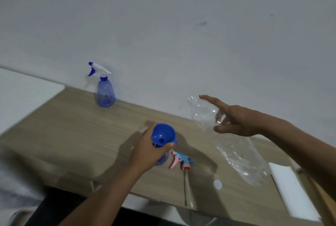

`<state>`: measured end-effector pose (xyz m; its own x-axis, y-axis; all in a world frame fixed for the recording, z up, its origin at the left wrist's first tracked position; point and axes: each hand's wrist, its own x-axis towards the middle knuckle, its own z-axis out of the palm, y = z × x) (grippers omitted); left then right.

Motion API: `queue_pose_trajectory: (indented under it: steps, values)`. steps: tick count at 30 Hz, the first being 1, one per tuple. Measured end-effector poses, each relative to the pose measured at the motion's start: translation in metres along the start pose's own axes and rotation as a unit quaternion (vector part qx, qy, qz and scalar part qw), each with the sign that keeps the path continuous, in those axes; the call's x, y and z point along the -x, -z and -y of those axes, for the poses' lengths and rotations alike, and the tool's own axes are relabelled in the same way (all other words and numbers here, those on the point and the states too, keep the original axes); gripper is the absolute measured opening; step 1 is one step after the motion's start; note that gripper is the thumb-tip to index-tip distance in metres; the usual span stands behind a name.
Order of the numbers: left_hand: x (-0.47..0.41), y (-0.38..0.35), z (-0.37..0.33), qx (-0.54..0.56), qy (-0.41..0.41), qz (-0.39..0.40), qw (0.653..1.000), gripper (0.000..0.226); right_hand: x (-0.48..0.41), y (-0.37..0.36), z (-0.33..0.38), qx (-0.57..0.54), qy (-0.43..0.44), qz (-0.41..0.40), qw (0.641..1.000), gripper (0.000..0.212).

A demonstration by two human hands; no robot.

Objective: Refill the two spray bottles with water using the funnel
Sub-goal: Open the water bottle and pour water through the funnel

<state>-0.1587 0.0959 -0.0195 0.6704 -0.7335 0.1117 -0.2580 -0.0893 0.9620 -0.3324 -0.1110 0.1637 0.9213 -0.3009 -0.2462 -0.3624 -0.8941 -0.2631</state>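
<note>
My left hand point(148, 150) grips the neck of an open blue spray bottle point(162, 159) standing on the wooden table point(76, 127). A blue funnel point(163, 135) sits in its mouth. My right hand point(236, 121) holds a large clear plastic water bottle point(234, 150) raised and tilted to the right of the funnel, forefinger stretched along it. The bottle's mouth is hidden or blurred. A pink and light-blue spray head point(181, 160) with its dip tube lies on the table beside the open bottle. A second blue spray bottle point(106, 92) with a white and blue trigger head stands by the wall.
A white bottle cap point(217, 184) lies near the table's front edge. A white rectangular block point(292, 191) rests at the right. A white table top point(23, 91) adjoins at the left. A grey wall runs behind.
</note>
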Motion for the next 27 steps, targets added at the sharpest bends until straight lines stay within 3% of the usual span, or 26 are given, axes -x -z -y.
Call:
queue_pose_trajectory:
  steps: [3,7,27]
  values:
    - [0.004,0.004,-0.003,0.011,-0.001,0.009,1.0,0.053,-0.001,-0.009,0.01,0.041,-0.001,0.076,0.996,0.098]
    - [0.002,0.007,-0.007,0.015,-0.008,0.018,1.0,0.046,-0.001,-0.01,0.017,0.069,-0.007,0.119,0.99,0.096]
    - [0.002,0.008,-0.006,0.009,-0.021,0.017,1.0,0.049,-0.012,0.001,0.038,0.133,0.01,0.163,0.978,0.097]
